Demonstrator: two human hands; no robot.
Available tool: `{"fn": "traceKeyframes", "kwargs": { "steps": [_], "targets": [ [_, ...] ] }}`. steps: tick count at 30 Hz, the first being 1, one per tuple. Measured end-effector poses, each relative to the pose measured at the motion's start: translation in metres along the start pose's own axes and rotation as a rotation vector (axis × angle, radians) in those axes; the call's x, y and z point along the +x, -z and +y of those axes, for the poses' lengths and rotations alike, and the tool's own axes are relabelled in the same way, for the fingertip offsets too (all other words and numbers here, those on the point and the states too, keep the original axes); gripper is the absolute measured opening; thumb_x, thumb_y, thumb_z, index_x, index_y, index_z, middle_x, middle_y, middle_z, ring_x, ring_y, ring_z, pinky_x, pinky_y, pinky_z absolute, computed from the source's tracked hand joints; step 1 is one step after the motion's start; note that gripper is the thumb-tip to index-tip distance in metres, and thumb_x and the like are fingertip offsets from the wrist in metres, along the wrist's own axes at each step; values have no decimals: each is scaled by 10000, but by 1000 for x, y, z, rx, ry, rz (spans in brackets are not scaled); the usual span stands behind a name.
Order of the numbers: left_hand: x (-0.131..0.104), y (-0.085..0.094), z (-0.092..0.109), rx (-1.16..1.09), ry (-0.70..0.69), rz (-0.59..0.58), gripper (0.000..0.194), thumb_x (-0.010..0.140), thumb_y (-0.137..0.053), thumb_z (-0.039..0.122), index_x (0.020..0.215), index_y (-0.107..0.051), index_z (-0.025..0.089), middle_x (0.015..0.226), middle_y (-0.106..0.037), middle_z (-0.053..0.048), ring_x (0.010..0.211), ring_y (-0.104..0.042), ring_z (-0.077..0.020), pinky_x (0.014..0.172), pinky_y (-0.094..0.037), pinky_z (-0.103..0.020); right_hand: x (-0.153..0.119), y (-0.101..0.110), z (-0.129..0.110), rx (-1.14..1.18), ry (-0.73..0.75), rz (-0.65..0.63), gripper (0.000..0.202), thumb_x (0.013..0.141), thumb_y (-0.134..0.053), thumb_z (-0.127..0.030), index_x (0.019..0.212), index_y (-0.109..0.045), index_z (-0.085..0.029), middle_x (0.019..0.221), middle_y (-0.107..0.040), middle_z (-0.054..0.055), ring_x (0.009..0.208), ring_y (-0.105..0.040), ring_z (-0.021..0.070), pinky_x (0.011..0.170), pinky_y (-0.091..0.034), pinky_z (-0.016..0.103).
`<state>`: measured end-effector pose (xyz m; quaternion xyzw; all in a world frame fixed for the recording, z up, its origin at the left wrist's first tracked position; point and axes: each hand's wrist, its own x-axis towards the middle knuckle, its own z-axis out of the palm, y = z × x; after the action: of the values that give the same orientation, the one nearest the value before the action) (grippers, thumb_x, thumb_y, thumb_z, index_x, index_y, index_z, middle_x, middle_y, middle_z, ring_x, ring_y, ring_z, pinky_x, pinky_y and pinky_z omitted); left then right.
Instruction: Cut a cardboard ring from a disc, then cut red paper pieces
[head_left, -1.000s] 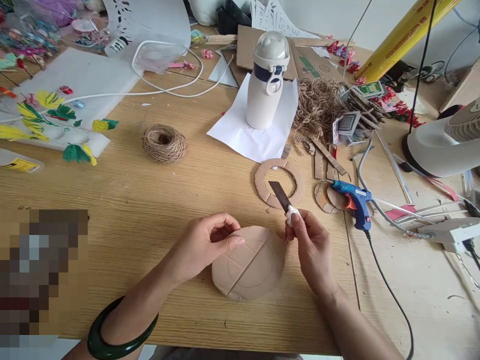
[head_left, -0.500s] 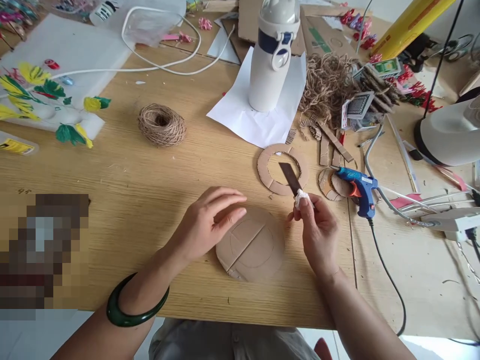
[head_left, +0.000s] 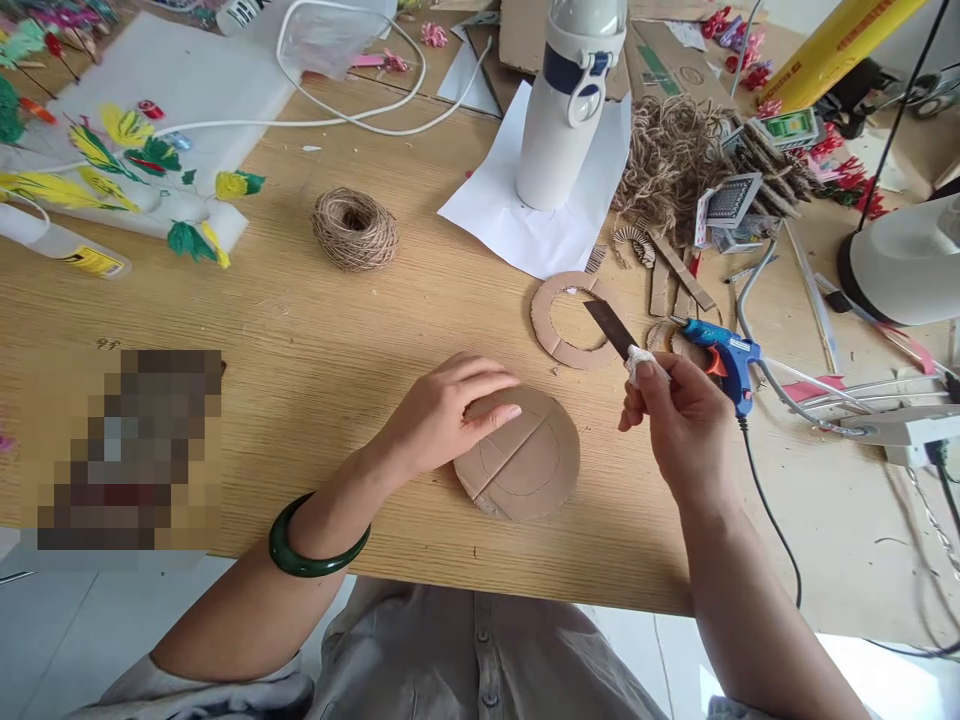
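A round cardboard disc (head_left: 536, 475) lies flat on the table in front of me, with a straight crease and a pencilled circle on it. My left hand (head_left: 454, 415) rests over the disc's upper left edge, fingers stretched out, holding nothing. In my right hand (head_left: 686, 425) is a dark flat blade (head_left: 611, 328), its near end wrapped in something white, pinched between thumb and fingers. The blade points up and left, above the disc's right side and apart from it. Behind its tip lies a cardboard ring (head_left: 549, 338).
A blue glue gun (head_left: 724, 350) lies right of my right hand, its cord running down the table. Farther back stand a twine ball (head_left: 355, 230) and a white bottle (head_left: 559, 140) on paper. Loose twine (head_left: 660, 165) and cardboard strips (head_left: 679, 270) clutter the back right.
My right hand has moved right with the blade, away from the disc. My left hand has come down closer over the disc's edge. The whole view has shifted a little.
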<state>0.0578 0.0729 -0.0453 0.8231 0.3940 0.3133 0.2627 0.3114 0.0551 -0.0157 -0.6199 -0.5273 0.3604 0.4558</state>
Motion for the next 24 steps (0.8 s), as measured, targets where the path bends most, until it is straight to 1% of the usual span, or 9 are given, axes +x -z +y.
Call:
{"fn": "traceKeyframes", "kwargs": {
  "steps": [2, 4, 7, 9, 11, 15, 18, 22, 24],
  "targets": [
    [-1, -1, 2, 4, -56, -39, 339, 924, -616, 361, 1196, -660, 163, 1210, -677, -106, 1188, -591, -222, 1039, -481, -406, -4, 9, -5, -89, 35, 13, 226, 936, -603, -410, 872, -637, -195, 611, -494, -46, 501, -467, 86, 456, -441, 228],
    [-2, -1, 4, 34, -79, -93, 512, 881, -664, 422, 1323, -575, 180, 1344, -615, -117, 1333, -493, -260, 1148, -375, -472, -10, 16, -7, -179, 64, 17, 205, 943, -593, -393, 906, -648, -200, 597, -482, -52, 497, -463, 85, 467, -433, 223],
    [-4, 1, 6, 84, -42, -209, 1009, 750, -768, 526, 1543, -244, 190, 1559, -393, -149, 1481, -274, -316, 1219, -218, -544, -22, 22, -9, -349, 123, -16, 164, 951, -581, -347, 966, -655, -202, 603, -503, -50, 513, -483, 82, 471, -416, 205],
    [-6, 2, 6, 106, 6, -258, 1204, 688, -800, 565, 1574, -82, 180, 1611, -272, -177, 1506, -188, -333, 1223, -191, -549, -29, 23, -13, -452, 195, -43, 130, 950, -576, -302, 974, -652, -199, 646, -547, -36, 542, -493, 82, 469, -398, 196],
    [-7, 1, 6, 116, 38, -265, 1214, 692, -783, 592, 1573, -60, 174, 1612, -256, -195, 1508, -181, -332, 1223, -190, -539, -34, 23, -19, -531, 294, -75, 102, 952, -563, -255, 973, -642, -195, 700, -583, -22, 566, -493, 82, 483, -393, 196],
    [-7, -4, 5, 104, 50, -247, 1056, 768, -708, 604, 1565, -136, 213, 1583, -339, -172, 1493, -240, -317, 1223, -187, -545, -38, 22, -29, -635, 432, -212, 112, 963, -518, -196, 1004, -622, -190, 745, -601, -7, 601, -525, 90, 528, -396, 215],
    [-6, 1, 4, 63, 44, -215, 1006, 775, -710, 588, 1559, -179, 250, 1581, -359, -135, 1491, -249, -314, 1218, -187, -565, -38, 22, -30, -689, 449, -280, 120, 966, -503, -206, 1004, -616, -198, 747, -608, 2, 625, -547, 110, 562, -401, 238],
    [-3, 17, 3, -55, 141, -43, 949, 755, -724, 596, 1530, -287, 268, 1578, -373, -110, 1468, -316, -296, 1190, -296, -514, -39, 21, -21, -667, 402, -268, 124, 974, -494, -234, 1000, -612, -206, 748, -614, 1, 602, -525, 111, 549, -411, 234],
    [-2, 21, 4, -89, 141, -20, 878, 747, -739, 583, 1486, -382, 271, 1552, -419, -98, 1458, -337, -294, 1178, -328, -499, -40, 20, -17, -653, 385, -257, 116, 976, -499, -242, 986, -609, -206, 756, -625, 1, 598, -530, 106, 526, -410, 220]
  ]
}}
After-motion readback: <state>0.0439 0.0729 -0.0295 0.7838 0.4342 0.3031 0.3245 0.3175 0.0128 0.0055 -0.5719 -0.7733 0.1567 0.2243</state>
